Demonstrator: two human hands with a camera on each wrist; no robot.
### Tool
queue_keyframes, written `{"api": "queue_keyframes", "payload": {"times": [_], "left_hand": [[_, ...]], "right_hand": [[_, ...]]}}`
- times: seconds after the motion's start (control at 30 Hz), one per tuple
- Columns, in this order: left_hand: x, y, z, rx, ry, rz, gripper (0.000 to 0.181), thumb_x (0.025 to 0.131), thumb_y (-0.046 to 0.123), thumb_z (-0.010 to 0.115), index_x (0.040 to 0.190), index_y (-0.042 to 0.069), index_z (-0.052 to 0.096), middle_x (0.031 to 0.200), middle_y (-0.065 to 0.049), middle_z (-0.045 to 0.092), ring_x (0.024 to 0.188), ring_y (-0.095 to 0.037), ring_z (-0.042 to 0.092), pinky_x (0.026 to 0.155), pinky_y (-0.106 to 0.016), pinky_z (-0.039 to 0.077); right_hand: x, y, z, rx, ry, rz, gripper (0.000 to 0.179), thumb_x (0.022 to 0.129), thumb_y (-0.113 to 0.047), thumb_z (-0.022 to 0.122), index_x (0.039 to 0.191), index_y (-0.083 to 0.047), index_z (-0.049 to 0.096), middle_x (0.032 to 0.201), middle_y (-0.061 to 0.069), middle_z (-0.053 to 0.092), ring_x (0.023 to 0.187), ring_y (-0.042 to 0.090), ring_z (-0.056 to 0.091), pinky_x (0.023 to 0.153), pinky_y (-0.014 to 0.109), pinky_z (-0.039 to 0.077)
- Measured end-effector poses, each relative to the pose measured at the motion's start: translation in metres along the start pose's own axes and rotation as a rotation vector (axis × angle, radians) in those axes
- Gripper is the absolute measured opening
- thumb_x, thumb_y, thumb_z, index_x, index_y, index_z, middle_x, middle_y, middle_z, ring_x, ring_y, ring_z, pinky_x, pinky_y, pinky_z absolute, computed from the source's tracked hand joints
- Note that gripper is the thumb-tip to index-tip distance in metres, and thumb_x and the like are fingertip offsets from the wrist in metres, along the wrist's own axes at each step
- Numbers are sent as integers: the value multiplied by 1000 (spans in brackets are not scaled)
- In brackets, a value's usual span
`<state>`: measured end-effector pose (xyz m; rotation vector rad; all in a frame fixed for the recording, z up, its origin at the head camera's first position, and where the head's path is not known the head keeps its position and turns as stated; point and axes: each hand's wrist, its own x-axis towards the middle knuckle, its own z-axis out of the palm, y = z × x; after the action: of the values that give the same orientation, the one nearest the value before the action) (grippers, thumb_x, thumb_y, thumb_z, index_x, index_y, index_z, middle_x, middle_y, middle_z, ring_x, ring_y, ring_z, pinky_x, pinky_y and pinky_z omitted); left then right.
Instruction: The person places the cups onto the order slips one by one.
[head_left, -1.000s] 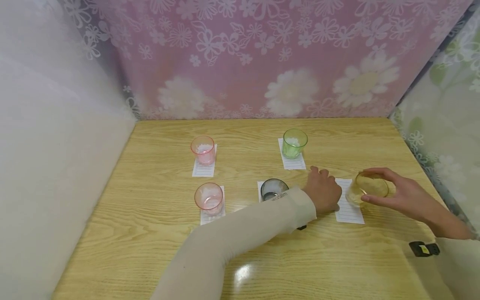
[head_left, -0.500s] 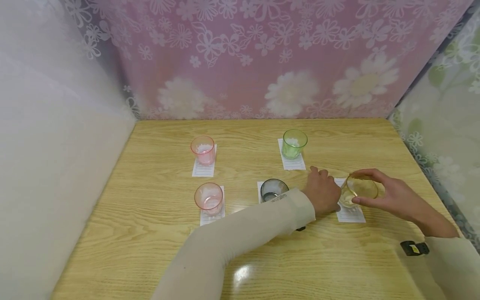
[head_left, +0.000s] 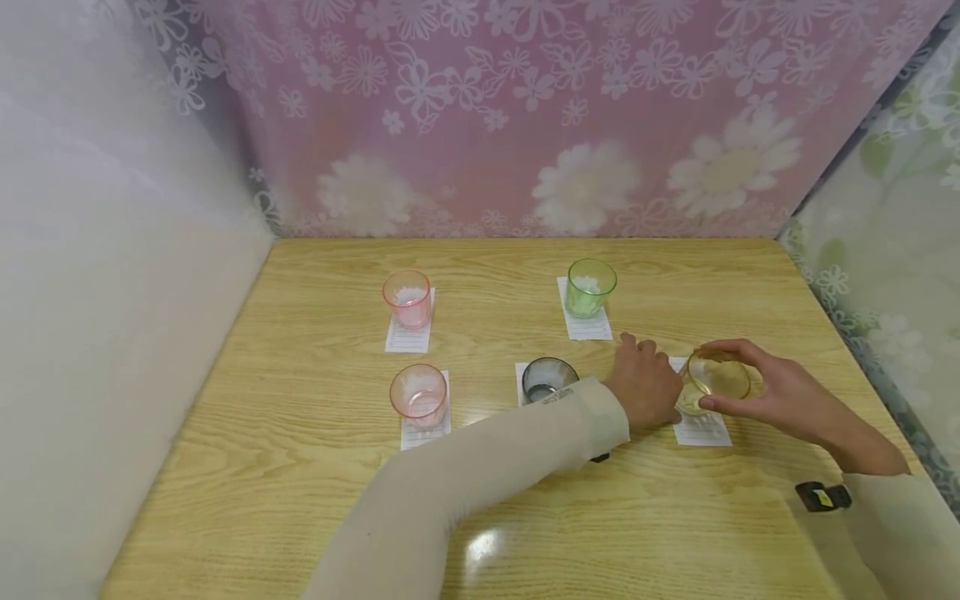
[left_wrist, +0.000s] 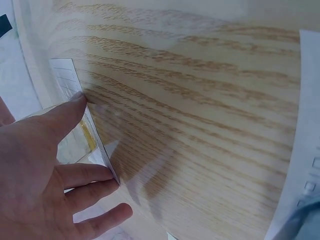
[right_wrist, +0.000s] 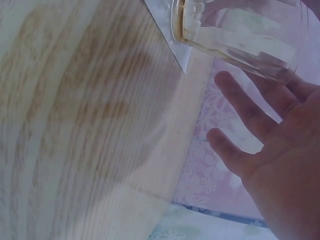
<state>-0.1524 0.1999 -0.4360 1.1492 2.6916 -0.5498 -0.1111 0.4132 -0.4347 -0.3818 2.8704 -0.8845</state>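
Observation:
My right hand point(head_left: 795, 396) grips a clear yellow glass cup point(head_left: 720, 377) near its rim, thumb on the near side and fingers on the far side. The cup's base is at a lined white paper slip point(head_left: 703, 432). In the right wrist view two fingers point(right_wrist: 245, 107) of this hand extend free of the cup point(right_wrist: 245, 30). My left hand point(head_left: 647, 385) reaches across to the slip's left side. The left wrist view shows its thumb and fingers point(left_wrist: 85, 175) spread apart, their tips touching the edge of the slip point(left_wrist: 65, 75) on the wooden table.
A grey cup point(head_left: 550, 377) on its slip stands partly behind my left sleeve point(head_left: 510, 454). Farther back is a green cup point(head_left: 590, 287); to the left stand a pink cup point(head_left: 407, 300) and another pink cup point(head_left: 418, 398), each on a slip. A floral curtain point(head_left: 487, 125) borders the table.
My right hand has moved left with the yellow cup, from the right side of the slip onto it. The left hand has stayed at the slip's edge.

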Motion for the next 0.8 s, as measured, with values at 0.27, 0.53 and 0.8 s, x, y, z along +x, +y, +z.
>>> {"api": "queue_keyframes", "payload": {"times": [0.27, 0.53, 0.8], "left_hand": [[0, -6, 0, 0, -8, -2, 54, 102, 80, 51, 141, 48, 68, 141, 20, 65, 137, -10, 53, 124, -45, 36], [-1, -15, -7, -25, 9, 19, 44, 107, 70, 53, 142, 47, 67, 140, 20, 67, 132, -8, 54, 120, -40, 39], [-7, -25, -17, -55, 35, 44, 37, 110, 62, 54, 140, 45, 69, 138, 19, 68, 130, -9, 54, 114, -36, 43]], "right_hand": [[2, 1, 3, -2, -13, 12, 78, 92, -28, 91, 158, -15, 51, 155, 22, 58, 141, 60, 48, 93, 77, 45], [3, 2, 0, 10, -6, -22, 76, 98, -25, 84, 164, -16, 47, 154, 18, 61, 139, 50, 49, 97, 75, 42], [12, -8, -7, -19, 5, -64, 51, 107, -26, 72, 156, -19, 59, 158, 20, 59, 142, 56, 49, 102, 74, 42]]}}
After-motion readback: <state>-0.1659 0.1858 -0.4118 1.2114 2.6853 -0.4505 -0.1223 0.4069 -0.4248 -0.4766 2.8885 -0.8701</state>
